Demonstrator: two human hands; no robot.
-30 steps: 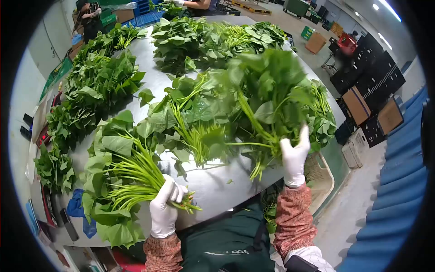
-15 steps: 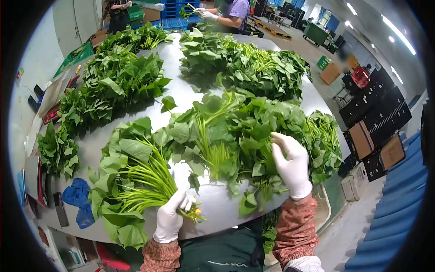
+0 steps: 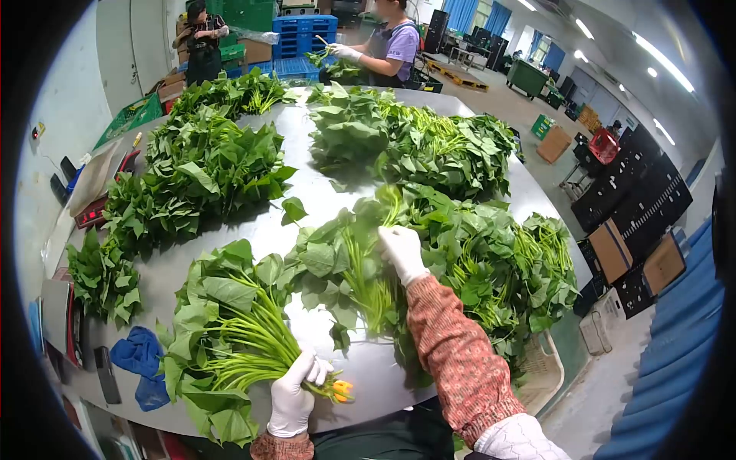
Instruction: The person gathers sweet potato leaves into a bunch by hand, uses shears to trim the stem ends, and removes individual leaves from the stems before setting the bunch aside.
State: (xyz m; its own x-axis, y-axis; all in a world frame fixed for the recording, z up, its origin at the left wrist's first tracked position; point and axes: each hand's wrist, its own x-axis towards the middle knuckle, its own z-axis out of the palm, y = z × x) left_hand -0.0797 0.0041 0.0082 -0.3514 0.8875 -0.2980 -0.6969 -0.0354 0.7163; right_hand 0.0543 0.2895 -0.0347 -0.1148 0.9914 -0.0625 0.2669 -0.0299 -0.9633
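Where the left hand clamps it, the bunch of greens lies flat at the near edge of the steel table, toward the table's left side. Its long axis runs diagonally: the cut stalk ends, w/ a yellow bit among them, point at the near edge and slightly right. The leaf tops fan out toward the table's left and middle. The gloved fingers are wrapped tight round the stalks just behind the cut ends, a full fist grip.

The right hand, also gloved, is further in, approx. at the table's middle, palm down on the loose pile that fills the table's right side. Its fingers curl down into stalks and leaves; can't tell whether they've got hold of anything.

Other greens: a left heap along the table's left side and a far heap toward its far end. A blue cloth sits at the table's near-left corner, beside the bunch's leaves. A basket stands below the near-right edge. Beyond the far end a person in gloves handles more greens, and a 2nd person stands off the far-left corner.
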